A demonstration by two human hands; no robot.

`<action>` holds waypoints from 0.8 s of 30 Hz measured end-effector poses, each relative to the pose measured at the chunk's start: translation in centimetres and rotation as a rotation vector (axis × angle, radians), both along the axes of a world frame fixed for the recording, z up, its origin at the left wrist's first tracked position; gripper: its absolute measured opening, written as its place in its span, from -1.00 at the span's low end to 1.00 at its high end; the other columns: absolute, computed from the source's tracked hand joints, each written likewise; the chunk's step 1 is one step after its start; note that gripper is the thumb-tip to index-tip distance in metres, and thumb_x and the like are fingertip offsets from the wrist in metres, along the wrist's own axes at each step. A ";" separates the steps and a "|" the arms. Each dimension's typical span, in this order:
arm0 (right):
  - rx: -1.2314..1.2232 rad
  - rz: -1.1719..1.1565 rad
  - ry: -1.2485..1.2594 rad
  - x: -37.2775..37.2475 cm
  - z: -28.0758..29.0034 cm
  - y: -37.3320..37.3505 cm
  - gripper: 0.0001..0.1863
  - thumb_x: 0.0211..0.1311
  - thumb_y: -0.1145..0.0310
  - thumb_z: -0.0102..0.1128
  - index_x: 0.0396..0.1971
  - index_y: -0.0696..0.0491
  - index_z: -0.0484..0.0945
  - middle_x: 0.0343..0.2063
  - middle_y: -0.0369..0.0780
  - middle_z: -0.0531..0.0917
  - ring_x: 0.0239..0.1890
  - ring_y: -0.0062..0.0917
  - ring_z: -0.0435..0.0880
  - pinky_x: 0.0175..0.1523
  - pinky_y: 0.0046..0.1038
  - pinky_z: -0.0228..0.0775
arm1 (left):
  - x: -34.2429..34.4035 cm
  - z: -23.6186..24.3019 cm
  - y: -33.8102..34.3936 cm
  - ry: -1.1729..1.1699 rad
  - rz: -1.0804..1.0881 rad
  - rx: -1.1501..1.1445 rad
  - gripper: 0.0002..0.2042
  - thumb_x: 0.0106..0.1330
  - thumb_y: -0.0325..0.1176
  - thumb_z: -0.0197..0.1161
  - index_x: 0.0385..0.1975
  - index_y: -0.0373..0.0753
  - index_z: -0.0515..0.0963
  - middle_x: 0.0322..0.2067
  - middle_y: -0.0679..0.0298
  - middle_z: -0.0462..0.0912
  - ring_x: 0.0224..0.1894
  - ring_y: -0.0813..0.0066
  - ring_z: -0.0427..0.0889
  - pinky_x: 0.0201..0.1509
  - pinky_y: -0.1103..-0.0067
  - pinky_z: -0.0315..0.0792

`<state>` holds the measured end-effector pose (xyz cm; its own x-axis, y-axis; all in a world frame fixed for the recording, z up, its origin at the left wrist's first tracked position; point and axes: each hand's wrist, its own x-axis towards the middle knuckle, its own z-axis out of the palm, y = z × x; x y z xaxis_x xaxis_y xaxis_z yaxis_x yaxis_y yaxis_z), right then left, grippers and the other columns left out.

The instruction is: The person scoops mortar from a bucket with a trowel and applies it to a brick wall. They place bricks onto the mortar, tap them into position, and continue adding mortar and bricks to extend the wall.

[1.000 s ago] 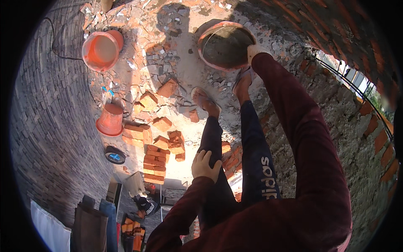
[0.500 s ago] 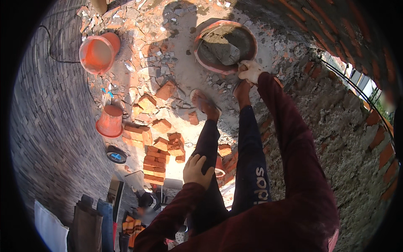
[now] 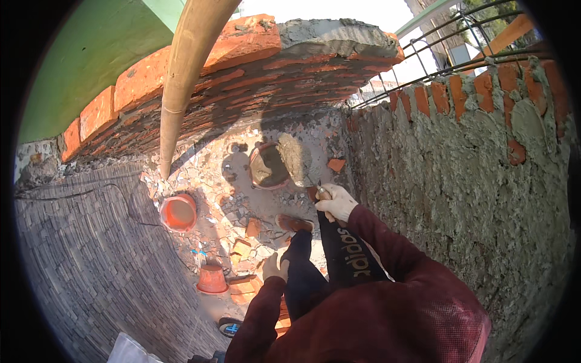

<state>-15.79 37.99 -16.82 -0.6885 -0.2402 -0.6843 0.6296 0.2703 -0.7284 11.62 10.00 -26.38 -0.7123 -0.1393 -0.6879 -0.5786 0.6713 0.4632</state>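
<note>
My right hand [image 3: 339,202], in a pale glove, grips the handle of a trowel [image 3: 321,191]. A thick heap of wet mortar [image 3: 293,158] covers its blade, raised beside the round basin [image 3: 252,172]. Grey mortar lies inside that basin, on the ground ahead of my feet. By my left knee, my left hand [image 3: 275,268] has its fingers apart and holds nothing.
A brick wall [image 3: 290,72] crosses ahead, with fresh mortar [image 3: 339,36] along part of its top. A bamboo pole [image 3: 181,78] slants in front of it. Rough mortar coats the right wall [image 3: 436,175]. Orange buckets [image 3: 178,213], loose bricks [image 3: 243,289] and rubble lie at left.
The view has tilted up to the brick wall. My right hand has lifted the trowel, loaded with mortar, out of the basin. My left hand has come off my thigh.
</note>
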 end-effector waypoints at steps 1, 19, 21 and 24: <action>-0.049 -0.102 -0.119 -1.5 5.4 -1.3 -0.78 0.15 0.47 0.33 -0.26 0.10 0.46 -0.53 -0.28 0.52 -0.69 -0.60 0.51 -0.60 -0.44 0.38 | -1.1 1.4 -1.2 0.036 0.001 -0.015 -0.37 0.24 -0.01 0.38 0.22 -0.31 0.54 0.15 -0.10 0.59 0.23 -0.10 0.53 0.36 0.17 0.37; -1.494 -0.968 0.081 -27.1 15.4 4.1 -0.85 0.42 0.36 -0.03 -0.14 0.09 0.45 -0.54 -0.37 0.42 -0.62 -0.62 0.39 -0.52 -0.48 0.32 | -5.3 11.1 -14.6 0.117 0.238 -0.123 -0.50 0.39 -0.18 0.35 0.27 -0.26 0.51 -0.06 0.09 0.67 -0.02 0.37 0.62 0.08 0.44 0.48; -1.731 -0.870 0.036 -27.9 11.8 6.7 -0.82 0.42 0.35 -0.04 -0.13 0.11 0.47 -0.54 -0.37 0.43 -0.64 -0.63 0.38 -0.54 -0.47 0.32 | -8.2 11.5 -11.0 0.029 0.232 -0.025 -0.50 0.40 -0.20 0.32 0.27 -0.28 0.50 -0.11 0.13 0.66 -0.07 0.39 0.60 0.05 0.45 0.48; -1.186 -0.879 0.104 -24.3 16.0 7.0 -0.80 0.43 0.33 -0.05 -0.12 0.12 0.48 -0.55 -0.37 0.45 -0.66 -0.63 0.37 -0.56 -0.46 0.32 | -12.5 15.3 -7.2 -0.043 0.311 0.138 -0.46 0.41 -0.23 0.29 0.33 -0.36 0.43 -0.09 0.17 0.65 -0.05 0.39 0.59 0.09 0.47 0.46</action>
<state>-40.08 45.02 -0.87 -0.9383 -0.1010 -0.3308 0.2052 -0.9325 -0.2973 -0.93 2.78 -11.12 -0.6200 -0.2486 -0.7442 -0.7670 0.3919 0.5081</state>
